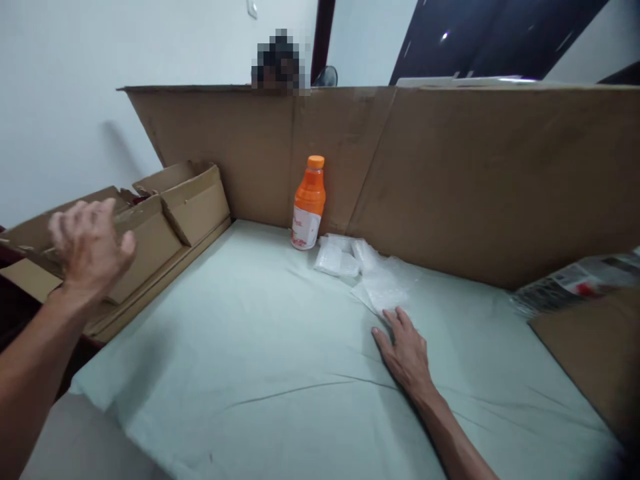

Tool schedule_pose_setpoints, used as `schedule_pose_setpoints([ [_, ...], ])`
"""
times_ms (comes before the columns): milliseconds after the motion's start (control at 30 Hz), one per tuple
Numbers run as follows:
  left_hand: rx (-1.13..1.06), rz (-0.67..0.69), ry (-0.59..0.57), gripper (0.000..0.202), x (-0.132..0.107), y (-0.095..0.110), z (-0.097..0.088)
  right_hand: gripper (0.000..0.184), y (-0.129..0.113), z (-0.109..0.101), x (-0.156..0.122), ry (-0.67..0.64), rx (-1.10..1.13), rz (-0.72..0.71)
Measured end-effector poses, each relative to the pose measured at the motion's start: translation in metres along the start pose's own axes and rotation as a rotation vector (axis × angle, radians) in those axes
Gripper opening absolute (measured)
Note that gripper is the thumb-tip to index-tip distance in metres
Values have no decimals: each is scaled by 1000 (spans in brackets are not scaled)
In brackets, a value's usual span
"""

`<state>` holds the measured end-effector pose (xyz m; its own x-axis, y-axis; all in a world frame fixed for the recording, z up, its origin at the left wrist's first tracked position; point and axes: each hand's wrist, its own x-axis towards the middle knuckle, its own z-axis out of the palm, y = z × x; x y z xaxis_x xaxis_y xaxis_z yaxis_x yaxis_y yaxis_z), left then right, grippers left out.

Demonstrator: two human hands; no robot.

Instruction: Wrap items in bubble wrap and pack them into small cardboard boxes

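Observation:
My left hand (90, 243) is raised at the left, in front of an open cardboard box (197, 203), its fingers apart and nothing seen in them. Over the pale green cloth (235, 313), my right hand (405, 347) lies with fingers spread, its fingertips at the near edge of a crumpled sheet of bubble wrap (385, 277). A folded piece of bubble wrap (337, 257) sits just left of that sheet. Beside it an orange bottle (309, 203) with an orange cap and a white label stands upright, apart from both hands.
A tall cardboard panel (475, 180) runs along the back. At the right lie a clear plastic package (590, 283) and a cardboard piece (595, 353). Behind the panel, a person's blurred-out head (280, 60) shows beside a small fan (327, 77).

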<state>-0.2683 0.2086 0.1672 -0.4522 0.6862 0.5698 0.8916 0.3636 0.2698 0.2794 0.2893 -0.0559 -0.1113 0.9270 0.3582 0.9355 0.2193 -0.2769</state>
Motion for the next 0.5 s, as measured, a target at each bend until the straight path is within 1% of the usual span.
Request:
schedule_pose_setpoints([
  [67,186,-59,-79,68,19,-21,-5,50,3,1,0,17,17,7],
  [133,216,-113,-138,58,22,-33,-7,50,3,-1,2,27,36,30],
  [200,225,-98,-115,55,11,-38,-10,52,2,-3,3,40,57,64],
  [267,233,-14,-111,54,-13,-35,-17,52,-1,-6,3,50,77,86],
  [333,194,126,-97,48,-45,-24,-25,51,-4,-9,2,55,98,96],
  [367,151,216,-77,42,-63,-14,-30,51,-6,-10,1,57,110,103],
  [433,-3,463,53,28,-98,12,-36,49,-10,-13,0,69,136,123],
  [467,-84,577,91,20,-115,29,-37,49,-13,-15,0,79,148,135],
  [500,-164,674,86,15,-130,47,-38,48,-16,-17,0,90,162,145],
])
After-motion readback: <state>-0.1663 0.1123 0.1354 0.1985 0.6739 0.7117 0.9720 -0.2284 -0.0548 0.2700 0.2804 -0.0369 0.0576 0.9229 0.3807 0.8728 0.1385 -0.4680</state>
